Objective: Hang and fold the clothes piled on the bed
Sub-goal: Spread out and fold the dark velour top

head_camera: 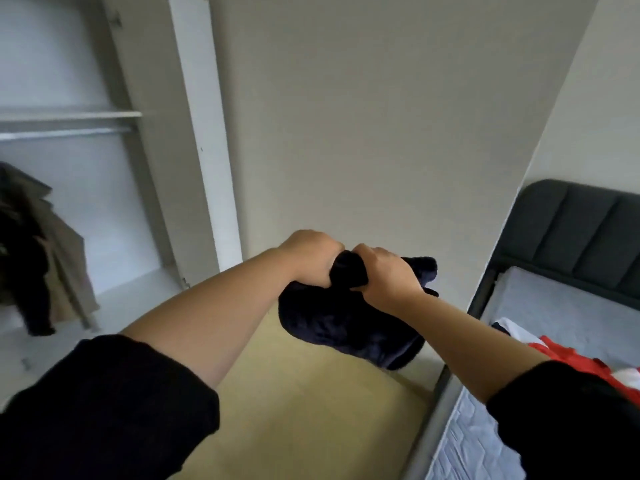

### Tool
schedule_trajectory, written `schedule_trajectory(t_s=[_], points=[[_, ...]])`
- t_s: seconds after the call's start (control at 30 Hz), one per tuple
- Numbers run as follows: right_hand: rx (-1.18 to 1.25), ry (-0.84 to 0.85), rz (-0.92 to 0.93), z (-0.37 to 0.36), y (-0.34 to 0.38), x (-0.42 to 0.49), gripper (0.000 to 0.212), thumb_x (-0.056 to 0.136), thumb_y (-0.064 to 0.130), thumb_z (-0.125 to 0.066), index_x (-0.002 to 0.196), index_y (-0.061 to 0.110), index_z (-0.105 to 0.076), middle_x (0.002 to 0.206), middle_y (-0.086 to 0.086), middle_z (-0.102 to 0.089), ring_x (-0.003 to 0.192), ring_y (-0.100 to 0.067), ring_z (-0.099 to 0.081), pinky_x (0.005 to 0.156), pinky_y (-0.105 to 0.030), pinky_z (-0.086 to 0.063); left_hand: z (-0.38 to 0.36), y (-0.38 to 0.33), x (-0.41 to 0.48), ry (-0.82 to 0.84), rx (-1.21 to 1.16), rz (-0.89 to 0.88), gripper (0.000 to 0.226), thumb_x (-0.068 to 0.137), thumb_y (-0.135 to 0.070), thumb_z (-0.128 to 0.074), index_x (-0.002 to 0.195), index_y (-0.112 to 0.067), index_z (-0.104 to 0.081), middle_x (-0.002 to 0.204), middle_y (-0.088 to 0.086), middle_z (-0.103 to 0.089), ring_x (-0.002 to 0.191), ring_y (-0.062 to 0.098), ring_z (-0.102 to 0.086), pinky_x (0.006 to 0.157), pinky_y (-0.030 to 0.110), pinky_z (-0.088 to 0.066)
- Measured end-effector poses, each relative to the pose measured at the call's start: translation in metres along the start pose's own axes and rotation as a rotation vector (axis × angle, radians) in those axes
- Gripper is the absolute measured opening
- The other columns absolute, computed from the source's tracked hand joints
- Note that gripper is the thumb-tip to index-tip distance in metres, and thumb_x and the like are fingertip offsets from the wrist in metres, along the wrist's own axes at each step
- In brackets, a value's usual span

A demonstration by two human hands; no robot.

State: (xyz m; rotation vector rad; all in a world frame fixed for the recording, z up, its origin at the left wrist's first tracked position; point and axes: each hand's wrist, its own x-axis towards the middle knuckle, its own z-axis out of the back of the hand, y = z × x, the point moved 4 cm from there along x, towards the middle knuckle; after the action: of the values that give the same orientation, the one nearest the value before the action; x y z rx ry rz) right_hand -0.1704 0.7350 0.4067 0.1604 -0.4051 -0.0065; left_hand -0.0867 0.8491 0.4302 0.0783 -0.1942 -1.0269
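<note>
Both the left hand point(311, 258) and right hand point(388, 275) are gripping a dark garment point(346, 323), fingers curled tight, holding it up beside the bed point(554, 306), probably to shake it open for hanging.

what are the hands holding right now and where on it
Both the left hand and the right hand grip a dark fuzzy garment by its bunched top edge; the rest hangs below.

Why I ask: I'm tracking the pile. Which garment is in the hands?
The dark navy garment, gripped by the left hand and right hand. The red garment and white garment lie on the mattress; the beige coat is in the wardrobe.
</note>
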Motion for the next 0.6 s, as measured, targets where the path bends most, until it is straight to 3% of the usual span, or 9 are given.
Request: schedule_trajectory(t_s=[0.13,0.23,0.37,0.47,0.6], points=[[0.046,-0.008,0.142,-0.019,0.038,0.059,0.056,0.077,0.044,-0.066,0.125,0.022,-0.046,0.112,0.002,-0.060,0.102,-0.022,-0.054,0.086,-0.032,-0.038,0.006,0.068,-0.023,-0.083,0.047,0.128,0.023,0.066,-0.034,-0.060,0.066,-0.029,-0.038,0.062,-0.010,-0.047,0.054,0.007,-0.043,0.048,0.024,-0.027],[0.066,0.040,0.174,-0.046,0.070,0.112,0.081,0.071,0.059,-0.066,0.138,0.024,-0.035,0.129,0.002,-0.054,0.116,-0.022,-0.051,0.100,-0.038,-0.035,0.001,0.132,-0.040,-0.074,0.100,0.252,0.022,0.066,-0.033,-0.061,0.069,-0.028,-0.039,0.064,-0.009,-0.047,0.055,0.009,-0.043,0.050,0.025,-0.029],[-0.002,0.187,0.269,-0.090,0.110,0.185,0.111,0.056,0.073,-0.067,0.145,0.033,-0.014,0.134,0.000,-0.048,0.121,-0.026,-0.047,0.104,-0.048,-0.034,-0.008,0.222,-0.057,-0.036,0.120,0.406,0.024,0.065,-0.032,-0.061,0.066,-0.026,-0.038,0.065,-0.007,-0.048,0.057,0.010,-0.044,0.047,0.024,-0.027],[-0.017,0.238,0.370,-0.134,0.141,0.256,0.111,0.057,0.062,-0.070,0.145,0.037,-0.007,0.130,-0.002,-0.049,0.118,-0.028,-0.047,0.104,-0.052,-0.032,-0.021,0.303,-0.055,-0.001,0.158,0.489,0.022,0.066,-0.032,-0.061,0.065,-0.025,-0.040,0.065,-0.007,-0.051,0.058,0.013,-0.047,0.049,0.026,-0.032],[0.029,0.171,0.372,-0.182,0.165,0.367,0.083,0.068,0.038,-0.066,0.139,0.028,-0.025,0.119,-0.002,-0.055,0.109,-0.026,-0.052,0.099,-0.046,-0.037,-0.032,0.405,-0.020,0.035,0.164,0.524,0.015,0.069,-0.031,-0.061,0.070,-0.026,-0.047,0.065,-0.007,-0.053,0.058,0.012,-0.049,0.050,0.026,-0.035]])
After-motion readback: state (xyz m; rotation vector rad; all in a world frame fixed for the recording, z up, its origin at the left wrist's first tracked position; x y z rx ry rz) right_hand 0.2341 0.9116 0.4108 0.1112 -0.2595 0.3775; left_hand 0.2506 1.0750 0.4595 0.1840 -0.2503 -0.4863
